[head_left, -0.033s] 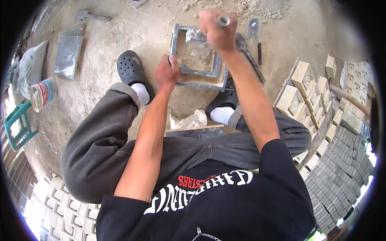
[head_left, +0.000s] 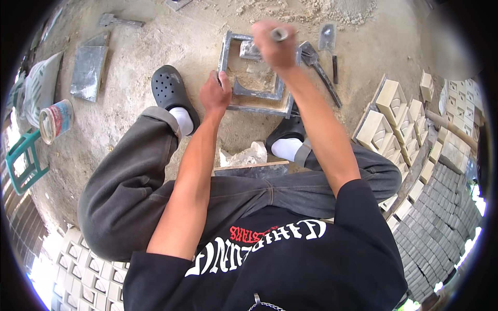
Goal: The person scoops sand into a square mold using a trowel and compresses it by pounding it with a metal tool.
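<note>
On the ground between my feet lies a square metal mould [head_left: 224, 52] with a curved inner edge, partly filled with sandy material. My left hand [head_left: 215, 92] is closed on the mould's near left side. Above the mould's right part, my right hand [head_left: 275, 49], slightly blurred, is wrapped round an upright tamper [head_left: 279, 34], its round handle end facing up. The tamper's grey block head shows just left of my fist, over the fill; the rest is hidden by my hand. To the right of the mould rests a small spade-like tool [head_left: 321, 72].
A small trowel-like tool [head_left: 327, 37] lies farther right. Cast blocks [head_left: 381, 111] stand stacked at the right. A hammer [head_left: 120, 21], flat plates [head_left: 89, 72], a bucket [head_left: 56, 122] and a green stool [head_left: 23, 163] are on the left. Loose sand [head_left: 337, 10] is heaped beyond the mould.
My right hand with the tamper has shifted slightly left and nearer to me. My left hand and the mould have stayed in place.
</note>
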Action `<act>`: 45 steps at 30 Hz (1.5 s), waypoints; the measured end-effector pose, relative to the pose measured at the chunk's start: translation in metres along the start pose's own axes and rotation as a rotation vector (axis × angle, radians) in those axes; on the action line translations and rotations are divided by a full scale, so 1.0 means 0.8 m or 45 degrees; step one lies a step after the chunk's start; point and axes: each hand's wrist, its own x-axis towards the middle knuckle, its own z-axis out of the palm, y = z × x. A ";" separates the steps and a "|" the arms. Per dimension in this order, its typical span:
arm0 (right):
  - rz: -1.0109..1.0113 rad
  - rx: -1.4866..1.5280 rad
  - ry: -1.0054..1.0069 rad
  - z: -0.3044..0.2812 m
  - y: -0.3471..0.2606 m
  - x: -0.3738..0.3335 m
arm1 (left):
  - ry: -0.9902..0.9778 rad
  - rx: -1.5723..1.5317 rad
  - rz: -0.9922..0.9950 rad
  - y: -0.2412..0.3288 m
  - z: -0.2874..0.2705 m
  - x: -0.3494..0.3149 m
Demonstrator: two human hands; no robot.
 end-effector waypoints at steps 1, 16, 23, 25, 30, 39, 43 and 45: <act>0.007 -0.006 0.000 -0.006 0.018 -0.005 | -0.049 -0.016 -0.026 0.004 0.000 -0.002; 0.413 0.379 -0.041 -0.044 -0.002 0.021 | 0.005 -0.015 -0.032 -0.005 0.002 0.002; 0.388 0.185 -0.210 -0.042 -0.015 0.022 | -0.102 -0.032 -0.106 0.002 -0.001 0.002; 0.453 0.415 -0.154 -0.038 -0.019 0.025 | -0.051 -0.078 -0.110 0.001 -0.001 0.004; 0.305 0.359 0.005 -0.021 -0.009 -0.011 | 0.081 -0.123 -0.207 -0.010 0.008 -0.002; 0.325 0.368 0.234 -0.003 -0.039 -0.013 | 0.037 -0.176 -0.249 -0.010 0.006 0.002; 0.417 0.454 0.266 0.001 -0.034 -0.038 | 0.035 -0.157 -0.252 -0.007 0.006 0.000; 0.471 0.378 0.227 0.009 -0.042 -0.026 | 0.044 -0.155 -0.264 -0.009 0.007 -0.001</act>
